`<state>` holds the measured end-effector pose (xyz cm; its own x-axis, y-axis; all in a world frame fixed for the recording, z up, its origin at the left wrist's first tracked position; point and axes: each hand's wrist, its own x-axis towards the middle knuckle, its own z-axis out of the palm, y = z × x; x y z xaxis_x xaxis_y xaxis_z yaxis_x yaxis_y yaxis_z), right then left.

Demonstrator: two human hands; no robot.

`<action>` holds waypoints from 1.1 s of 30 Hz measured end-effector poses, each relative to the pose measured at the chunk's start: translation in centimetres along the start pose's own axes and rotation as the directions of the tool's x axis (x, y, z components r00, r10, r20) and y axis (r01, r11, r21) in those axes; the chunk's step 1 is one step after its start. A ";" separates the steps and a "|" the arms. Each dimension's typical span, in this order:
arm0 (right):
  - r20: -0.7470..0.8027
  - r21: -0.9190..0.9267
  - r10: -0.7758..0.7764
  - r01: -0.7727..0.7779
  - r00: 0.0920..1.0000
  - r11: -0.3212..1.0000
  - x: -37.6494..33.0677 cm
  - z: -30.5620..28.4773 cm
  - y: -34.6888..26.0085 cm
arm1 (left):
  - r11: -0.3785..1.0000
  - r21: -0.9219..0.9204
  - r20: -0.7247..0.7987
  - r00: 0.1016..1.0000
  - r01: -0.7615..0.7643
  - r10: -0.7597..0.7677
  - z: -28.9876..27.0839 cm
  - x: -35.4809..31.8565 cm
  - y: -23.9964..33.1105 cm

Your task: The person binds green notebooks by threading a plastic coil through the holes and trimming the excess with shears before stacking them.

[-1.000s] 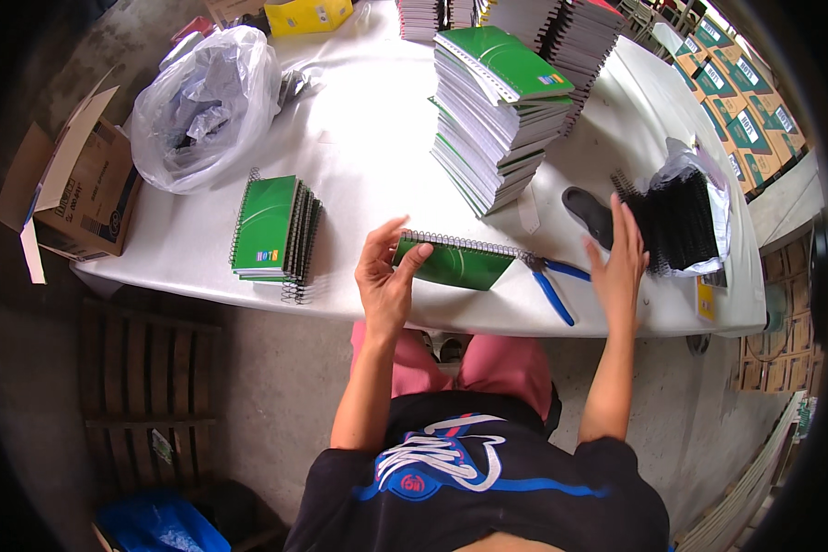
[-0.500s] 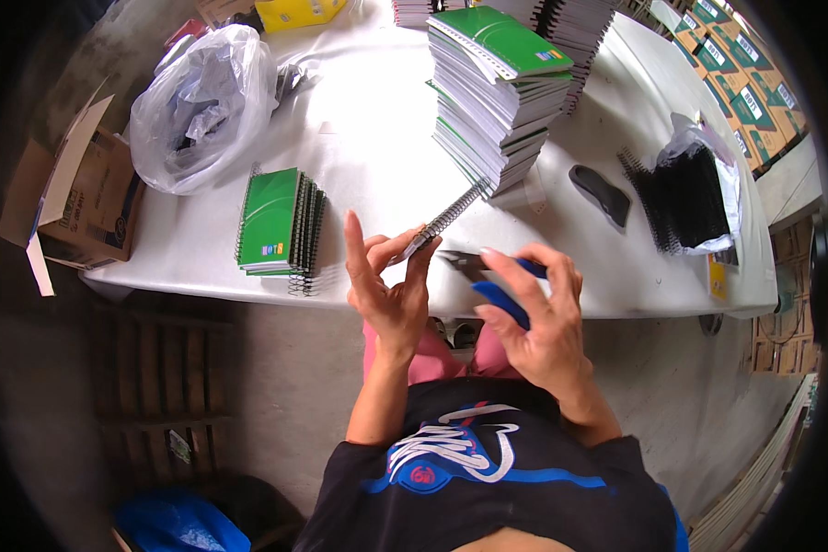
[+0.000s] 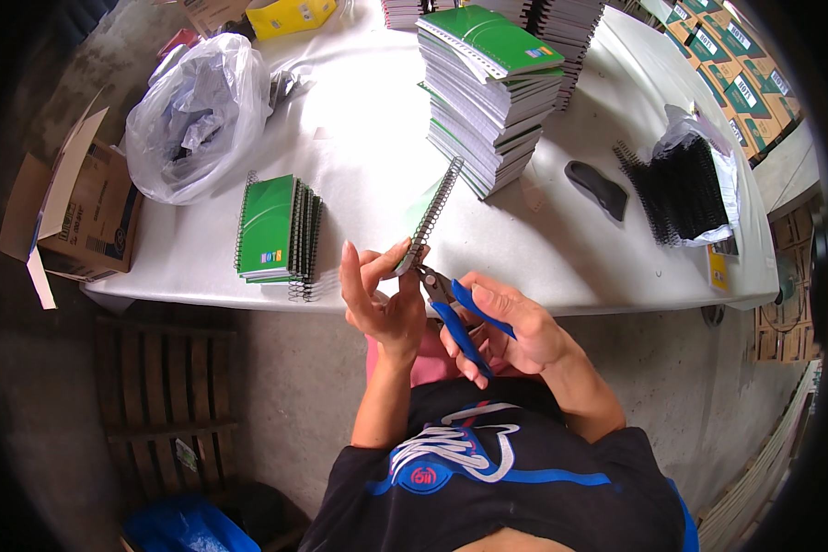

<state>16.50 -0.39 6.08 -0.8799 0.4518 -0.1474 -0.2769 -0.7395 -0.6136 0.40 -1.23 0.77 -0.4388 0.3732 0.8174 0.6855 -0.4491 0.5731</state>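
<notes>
Box of brown cardboard [image 3: 92, 216], flaps raised, at the table's left edge. Beside it, translucent white plastic bag [image 3: 156, 175], wide-mouthed, crumpled material inside. Next right, short stack of green-covered spiral notebooks [image 3: 267, 225], flat on the white-covered table [image 3: 363, 212]. Left hand [image 3: 382, 299] over the near table edge: thumb and fingers pinch a thin spiral-bound notebook [image 3: 437, 212], seen nearly edge-on, coil slanting up and away to the right; index finger extended, clear of it. At the coil's near end, tips of blue-handled metal pliers [image 3: 442, 290]; cannot tell whether they bite the wire. Right hand [image 3: 511, 322] grips the pliers, fingers around the spread handles. Beyond, tall leaning stack of green-topped notebooks [image 3: 492, 106]. Farther right, dark elongated object [image 3: 598, 190] with rounded ends lies alone. Near the right edge, bundle of black coils [image 3: 676, 189], partly wrapped in pale plastic.
</notes>
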 end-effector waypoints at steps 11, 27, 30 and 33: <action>-0.334 -0.706 -0.682 -0.652 0.650 -0.276 -2.5 -6.3 -0.5 | 0.763 -0.465 -0.167 0.802 0.449 -0.573 -3.7 3.5 -0.6; 0.139 -0.661 -0.463 0.430 0.875 0.615 18.8 5.7 -3.4 | 0.964 0.081 -0.320 0.923 0.252 -0.214 -12.6 8.9 -2.3; -0.090 -0.439 -0.350 0.278 0.933 0.854 24.1 3.8 -2.2 | 0.859 0.015 -0.215 0.841 0.511 -0.497 -13.6 7.2 -6.9; -0.111 -0.696 -0.478 0.275 0.871 0.663 27.2 1.8 -0.3 | 0.791 0.060 -0.152 0.789 0.608 -0.595 -12.4 5.4 -9.3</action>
<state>-8.04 11.19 3.64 -0.5911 0.8027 0.0788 -0.1575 -0.0190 -0.9873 -15.49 -5.10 0.62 -0.8424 0.4386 0.3130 0.3106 -0.0793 0.9472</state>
